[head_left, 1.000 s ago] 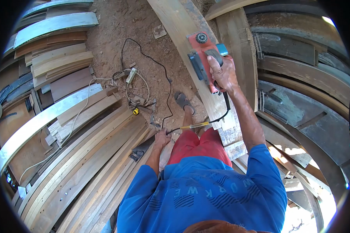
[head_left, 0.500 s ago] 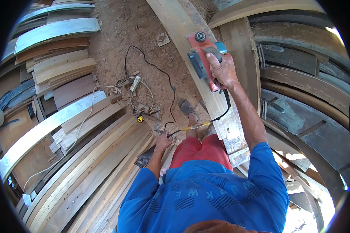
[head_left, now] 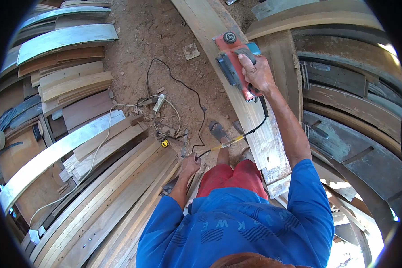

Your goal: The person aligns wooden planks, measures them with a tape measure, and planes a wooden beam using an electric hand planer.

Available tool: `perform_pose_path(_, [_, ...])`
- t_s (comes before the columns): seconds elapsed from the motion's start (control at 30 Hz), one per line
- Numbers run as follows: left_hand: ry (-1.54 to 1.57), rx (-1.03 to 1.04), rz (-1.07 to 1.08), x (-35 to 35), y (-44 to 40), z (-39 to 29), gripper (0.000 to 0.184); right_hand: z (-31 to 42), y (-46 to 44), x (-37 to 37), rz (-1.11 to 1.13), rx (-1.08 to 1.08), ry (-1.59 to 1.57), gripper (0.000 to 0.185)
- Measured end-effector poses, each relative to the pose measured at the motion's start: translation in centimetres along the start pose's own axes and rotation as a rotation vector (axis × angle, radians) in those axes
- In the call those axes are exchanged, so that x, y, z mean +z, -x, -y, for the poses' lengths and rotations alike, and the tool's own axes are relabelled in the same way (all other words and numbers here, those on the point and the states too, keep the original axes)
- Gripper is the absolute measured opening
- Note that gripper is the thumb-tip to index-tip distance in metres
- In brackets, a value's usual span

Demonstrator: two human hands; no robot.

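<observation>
A red electric planer (head_left: 235,67) with a black front knob rests on a long pale plank (head_left: 254,129). My right hand (head_left: 257,73) is wrapped round its rear handle, thumb on top. From the planer's back, a black power cord (head_left: 260,125) with a yellow-wrapped stretch runs down past my legs to my left hand (head_left: 190,164). That hand is closed on the cord, low in front of my left side and apart from the plank. The planer's underside is hidden against the wood.
On the ground lie a white power strip (head_left: 159,102), a looping black cable (head_left: 194,89) and a yellow tape measure (head_left: 165,143). Stacked boards (head_left: 116,187) line the left; more planks and panels (head_left: 344,98) stand on the right. My sandaled foot (head_left: 219,131) is beside the plank.
The planer and my right hand have slid a short way forward along the plank, away from my body. My left hand still grips the cord. The view has shifted slightly.
</observation>
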State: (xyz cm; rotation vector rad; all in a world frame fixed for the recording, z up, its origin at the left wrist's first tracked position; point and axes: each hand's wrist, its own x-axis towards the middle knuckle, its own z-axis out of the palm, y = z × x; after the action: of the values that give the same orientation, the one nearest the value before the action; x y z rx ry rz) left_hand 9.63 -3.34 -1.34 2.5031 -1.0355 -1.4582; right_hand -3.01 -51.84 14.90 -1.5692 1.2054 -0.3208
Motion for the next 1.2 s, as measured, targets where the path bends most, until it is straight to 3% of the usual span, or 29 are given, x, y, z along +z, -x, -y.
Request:
perform_pose_path(0.13, [-0.033, 0.023, -0.009, -0.5, -0.8, 0.5, 0.030, 1.0, -1.3, 0.9, -0.072, -0.081, -0.045, 0.059])
perform_pose_path(0.43, [0.058, -0.030, -0.011, -4.2, -0.5, -1.0, 0.025, 2.1, -4.2, 1.6, -0.085, -0.008, -0.082, 0.053])
perform_pose_path(1.03, [0.131, -0.042, -0.044, -6.9, -3.2, -0.8, 0.022, 3.9, -11.4, 2.3, -0.135, -0.034, 0.034, 0.071])
perform_pose_path(1.1, [0.168, -0.127, -0.029, -7.8, -3.6, -1.4, 0.022, 4.4, -12.0, 2.5, -0.136, -0.018, 0.043, 0.070])
perform_pose_path(1.2, [0.113, -0.081, -0.065, -9.1, -5.0, -1.7, 0.023, 5.8, -13.3, 2.7, -0.098, -0.030, -0.033, 0.058])
